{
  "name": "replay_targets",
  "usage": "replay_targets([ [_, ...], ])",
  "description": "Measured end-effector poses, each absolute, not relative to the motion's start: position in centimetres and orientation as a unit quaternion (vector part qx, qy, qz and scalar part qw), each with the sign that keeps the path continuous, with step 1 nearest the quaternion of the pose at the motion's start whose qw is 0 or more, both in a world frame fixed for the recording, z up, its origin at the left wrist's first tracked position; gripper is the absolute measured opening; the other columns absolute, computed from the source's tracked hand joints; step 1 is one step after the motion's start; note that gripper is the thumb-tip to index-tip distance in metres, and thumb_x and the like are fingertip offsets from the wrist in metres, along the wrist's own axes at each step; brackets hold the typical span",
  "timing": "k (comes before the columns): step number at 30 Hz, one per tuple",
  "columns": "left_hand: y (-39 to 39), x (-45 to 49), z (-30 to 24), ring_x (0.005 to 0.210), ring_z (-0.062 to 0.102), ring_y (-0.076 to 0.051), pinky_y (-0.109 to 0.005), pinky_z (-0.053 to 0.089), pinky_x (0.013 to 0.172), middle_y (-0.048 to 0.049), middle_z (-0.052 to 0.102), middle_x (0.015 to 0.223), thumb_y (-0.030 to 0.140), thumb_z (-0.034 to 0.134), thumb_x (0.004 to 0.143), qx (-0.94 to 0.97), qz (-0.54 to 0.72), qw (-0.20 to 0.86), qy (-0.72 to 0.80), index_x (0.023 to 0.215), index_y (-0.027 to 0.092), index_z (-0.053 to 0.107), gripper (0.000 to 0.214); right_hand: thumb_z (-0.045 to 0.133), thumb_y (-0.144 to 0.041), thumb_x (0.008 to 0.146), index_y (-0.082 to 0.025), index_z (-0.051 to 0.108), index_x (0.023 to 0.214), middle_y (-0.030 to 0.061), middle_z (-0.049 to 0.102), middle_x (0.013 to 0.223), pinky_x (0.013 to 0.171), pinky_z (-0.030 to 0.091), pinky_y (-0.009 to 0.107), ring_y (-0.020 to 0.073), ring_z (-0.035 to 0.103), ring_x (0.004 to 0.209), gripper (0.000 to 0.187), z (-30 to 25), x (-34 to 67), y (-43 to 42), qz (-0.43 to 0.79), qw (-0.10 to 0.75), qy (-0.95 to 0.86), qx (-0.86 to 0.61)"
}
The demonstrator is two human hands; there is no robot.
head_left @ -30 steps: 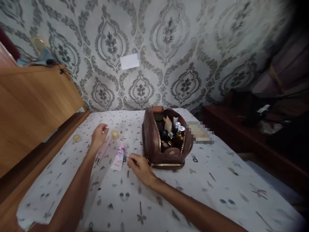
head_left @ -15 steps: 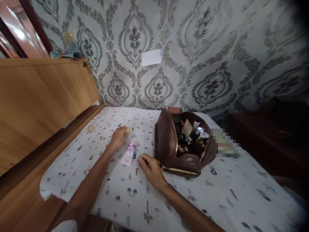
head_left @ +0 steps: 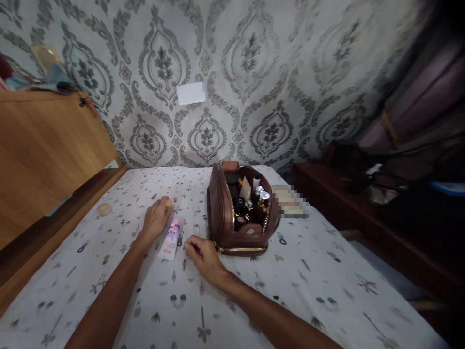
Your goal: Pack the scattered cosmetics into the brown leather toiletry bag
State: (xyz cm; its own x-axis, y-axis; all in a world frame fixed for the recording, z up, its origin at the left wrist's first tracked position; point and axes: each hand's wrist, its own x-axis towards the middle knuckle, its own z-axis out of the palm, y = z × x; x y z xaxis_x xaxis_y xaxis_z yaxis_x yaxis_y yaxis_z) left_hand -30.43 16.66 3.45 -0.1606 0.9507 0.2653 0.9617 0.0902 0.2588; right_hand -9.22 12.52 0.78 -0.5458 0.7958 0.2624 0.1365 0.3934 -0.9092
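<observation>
My left hand point(head_left: 155, 218) is closed around a small round yellowish container point(head_left: 168, 204), low over the printed cloth. Just to the right of that wrist lies a pink and white squeeze tube point(head_left: 170, 238), cap end pointing away from me. My right hand point(head_left: 204, 257) rests between the tube and the bag, its fingers curled in and no object visible in them. A brown leather toiletry bag point(head_left: 238, 245) stands unzipped beyond it, filled with bottles, silver caps and other cosmetics. A second round yellowish container point(head_left: 104, 209) sits apart at the left.
A white patterned cloth point(head_left: 203, 310) covers the table. A wooden panel point(head_left: 51, 150) rises along the left edge. Behind is a wallpapered wall with a white paper point(head_left: 191, 93). A blurred-out flat item point(head_left: 290, 201) lies right of the bag; dark red furniture point(head_left: 348, 203) stands further right.
My view has swung to the right, so everything appears shifted left. Both hands keep nearly the same places beside the tube and bag.
</observation>
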Motion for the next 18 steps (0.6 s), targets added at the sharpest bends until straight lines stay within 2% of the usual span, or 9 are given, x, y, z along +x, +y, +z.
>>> replay_targets([
  [6, 16.8, -29.9, 3.0, 0.097, 0.063, -0.026, -0.035, 0.046, 0.083, -0.0103, 0.062, 0.111, 0.025, 0.041, 0.096, -0.660, -0.171, 0.031, -0.730, 0.120, 0.021, 0.051, 0.026, 0.049, -0.019, 0.088, -0.018, 0.053, 0.067, -0.0039, 0.050, 0.059, 0.052, 0.030, 0.021, 0.0101, 0.042, 0.056, 0.021, 1.0, -9.2, 12.3, 0.451, 0.367, -0.745, -0.327],
  [12, 17.2, -29.9, 2.1, 0.092, 0.062, -0.027, -0.037, 0.048, 0.079, -0.0111, 0.061, 0.108, 0.031, 0.041, 0.094, -0.664, -0.212, 0.030, -0.717, 0.113, 0.020, 0.052, 0.025, 0.050, -0.018, 0.088, -0.018, 0.053, 0.068, -0.0036, 0.052, 0.061, 0.056, 0.033, 0.020, 0.0105, 0.047, 0.058, 0.021, 0.9, -9.1, 12.3, 0.456, 0.368, -0.741, -0.327],
  [18, 17.3, -30.1, 2.2, 0.089, 0.061, -0.026, -0.037, 0.049, 0.080, -0.0089, 0.062, 0.101, 0.032, 0.045, 0.088, -0.675, -0.264, 0.022, -0.689, 0.106, 0.020, 0.054, 0.023, 0.053, -0.014, 0.085, -0.018, 0.050, 0.064, -0.0057, 0.046, 0.059, 0.054, 0.029, 0.021, 0.0092, 0.040, 0.055, 0.022, 1.0, -9.1, 12.3, 0.431, 0.368, -0.752, -0.337],
])
